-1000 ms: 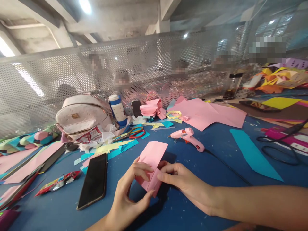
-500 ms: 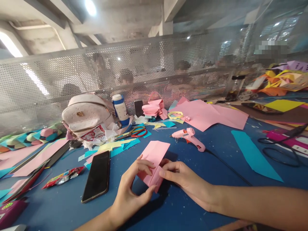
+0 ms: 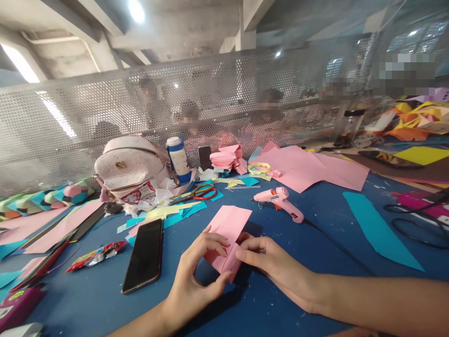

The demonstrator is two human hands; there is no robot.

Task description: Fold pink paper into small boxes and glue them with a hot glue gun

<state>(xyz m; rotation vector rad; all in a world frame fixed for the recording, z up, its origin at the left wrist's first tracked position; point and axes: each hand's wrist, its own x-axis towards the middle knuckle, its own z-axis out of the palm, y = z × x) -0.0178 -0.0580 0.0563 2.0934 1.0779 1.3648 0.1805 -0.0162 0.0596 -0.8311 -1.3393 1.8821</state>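
Between both hands is a folded piece of pink paper point(image 3: 229, 224), tilted, its lower end bent into a fold. My left hand point(image 3: 198, 269) grips its left and lower edges, thumb below and fingers across the face. At the right edge, my right hand point(image 3: 268, 257) pinches the folded flap between thumb and forefinger; its other fingers are partly hidden behind. A pink glue gun point(image 3: 280, 202) lies on the blue table beyond my right hand, its black cord running to the right. Left of my left hand lies a dark smartphone point(image 3: 143, 255).
Scissors point(image 3: 205, 192) with red handles lie among paper scraps. A backpack point(image 3: 131, 164) and a bottle point(image 3: 177, 159) stand by the perforated screen point(image 3: 217, 103). Large pink sheets point(image 3: 301, 164) lie behind the glue gun, a blue strip point(image 3: 380, 229) at right, a red wrapper point(image 3: 96, 256) at left.
The whole view has shifted slightly, so things appear a little further right. Both hands keep nearly the same hold on the pink paper.
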